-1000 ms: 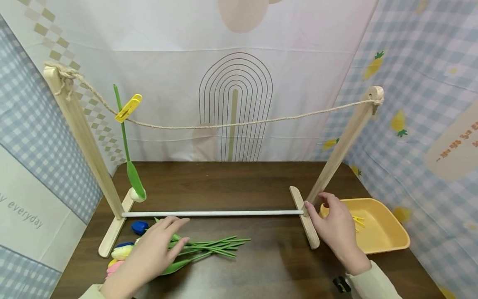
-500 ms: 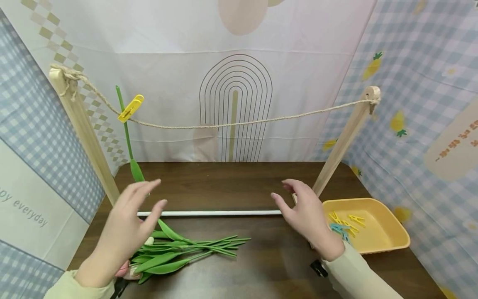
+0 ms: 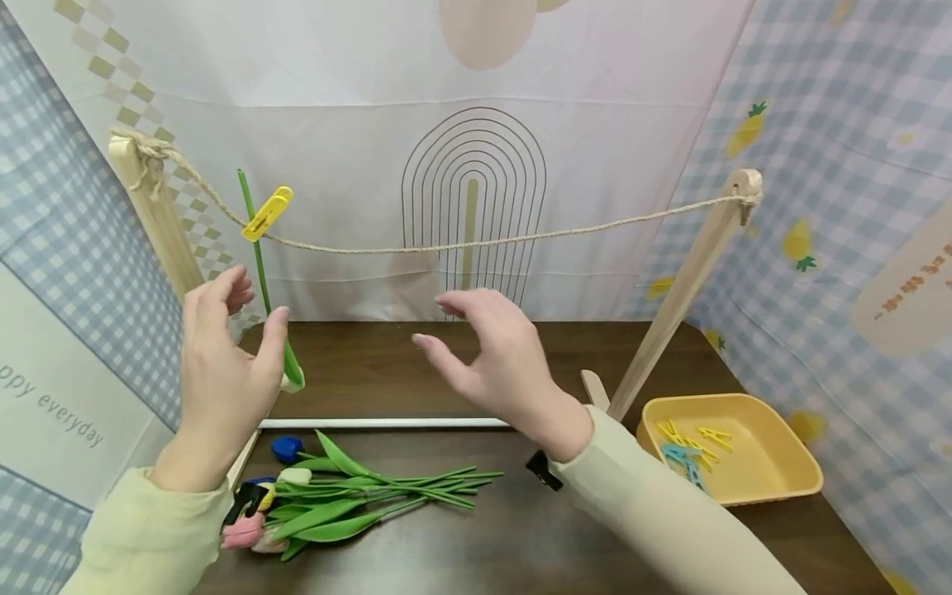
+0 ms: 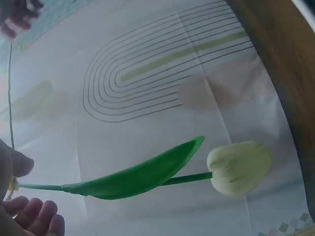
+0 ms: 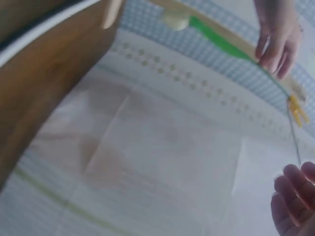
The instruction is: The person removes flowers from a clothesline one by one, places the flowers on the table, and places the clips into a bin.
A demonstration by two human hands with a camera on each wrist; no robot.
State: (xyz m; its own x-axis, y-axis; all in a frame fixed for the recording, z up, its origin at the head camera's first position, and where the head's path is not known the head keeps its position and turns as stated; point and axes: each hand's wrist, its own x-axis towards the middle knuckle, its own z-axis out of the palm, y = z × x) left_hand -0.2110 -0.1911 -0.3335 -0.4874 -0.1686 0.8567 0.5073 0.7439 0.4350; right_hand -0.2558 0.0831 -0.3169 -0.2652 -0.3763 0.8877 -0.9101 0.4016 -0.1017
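A white tulip (image 4: 238, 167) with a green leaf hangs head down from a rope (image 3: 461, 245). Its stem is clipped there by a yellow clothespin (image 3: 268, 215). My left hand (image 3: 226, 355) is raised beside the stem, thumb and fingers parted, and overlaps part of the flower in the head view. Nothing shows in my right hand (image 3: 502, 364), which is up in front of the backdrop below the rope, thumb apart from the curved fingers. On the table lies a bunch of tulips (image 3: 327, 500) with blue, white, yellow and pink heads.
Two wooden posts, left (image 3: 159, 223) and right (image 3: 680, 297), carry the rope, joined low down by a white rod (image 3: 394, 423). At the right stands a yellow basket (image 3: 781, 471) holding yellow clothespins (image 3: 714, 438) and blue clothespins (image 3: 683, 460). Patterned cloth surrounds the table.
Both hands have risen from low over the table. The left went from above the tulip bunch up to the hanging stem; the right moved left and up, away from the basket.
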